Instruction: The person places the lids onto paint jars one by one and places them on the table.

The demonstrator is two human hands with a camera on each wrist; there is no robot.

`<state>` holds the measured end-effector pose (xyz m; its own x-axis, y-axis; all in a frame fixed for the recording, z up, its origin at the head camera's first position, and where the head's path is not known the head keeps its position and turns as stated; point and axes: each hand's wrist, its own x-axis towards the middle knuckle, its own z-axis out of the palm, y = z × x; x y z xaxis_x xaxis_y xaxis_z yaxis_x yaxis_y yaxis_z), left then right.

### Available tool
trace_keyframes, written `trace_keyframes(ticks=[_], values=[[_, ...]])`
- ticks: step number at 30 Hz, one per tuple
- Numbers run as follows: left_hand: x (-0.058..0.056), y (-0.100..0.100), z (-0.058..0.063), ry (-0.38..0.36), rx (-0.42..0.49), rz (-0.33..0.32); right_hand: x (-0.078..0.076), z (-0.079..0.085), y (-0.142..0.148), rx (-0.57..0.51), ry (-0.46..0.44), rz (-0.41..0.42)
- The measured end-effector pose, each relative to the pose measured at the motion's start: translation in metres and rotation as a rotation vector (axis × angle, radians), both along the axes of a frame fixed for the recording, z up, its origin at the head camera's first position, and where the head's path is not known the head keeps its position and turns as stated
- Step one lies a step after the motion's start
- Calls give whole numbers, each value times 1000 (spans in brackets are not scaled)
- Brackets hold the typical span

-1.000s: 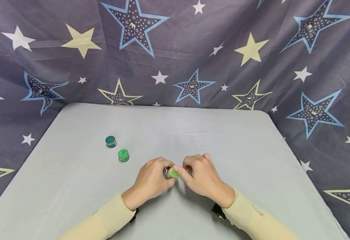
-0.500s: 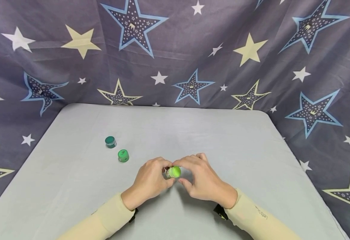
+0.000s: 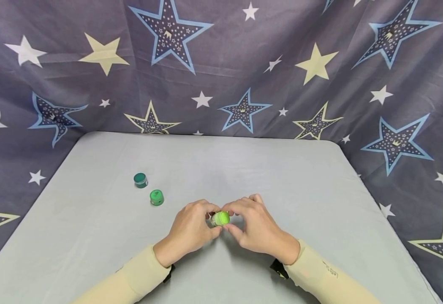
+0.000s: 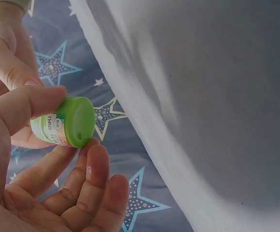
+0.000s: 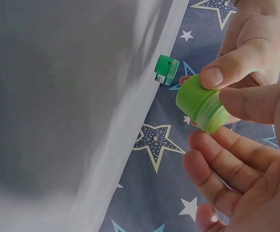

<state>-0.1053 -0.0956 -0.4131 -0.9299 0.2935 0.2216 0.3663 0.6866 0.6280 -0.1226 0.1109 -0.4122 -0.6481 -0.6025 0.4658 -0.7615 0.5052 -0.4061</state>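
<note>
A small lime-green jar (image 3: 219, 218) is held tilted between both hands near the middle of the table's front part. My left hand (image 3: 191, 228) pinches it from the left between thumb and fingers. Opposite it, the right hand (image 3: 257, 228) has its thumb and forefinger around the jar's rounded lime end. The left wrist view shows a printed label on the jar (image 4: 65, 121) and a smooth green end. Seen from the right wrist, the jar (image 5: 203, 104) has a translucent ring, with the right thumb at its edge.
Two other small jars stand left of the hands: a bright green jar (image 3: 156, 197) and, behind it, a dark teal-green jar (image 3: 140, 180). A pale cloth covers the table (image 3: 282, 169). A star-patterned curtain (image 3: 221, 63) rises around its back and sides.
My right thumb has come off the top of the jar and down to its near side, and the right fingers have drawn in around its end. The left hand keeps its place.
</note>
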Motion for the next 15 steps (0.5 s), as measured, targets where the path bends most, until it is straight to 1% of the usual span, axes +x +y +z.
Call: trace_keyframes(ticks=[6,15], values=[[0,0,-1,7,-1,0,0,-4,-1,-3,-4,-22],[1,0,-1,11,-13,6,0,-4,-2,10,-15,-61]])
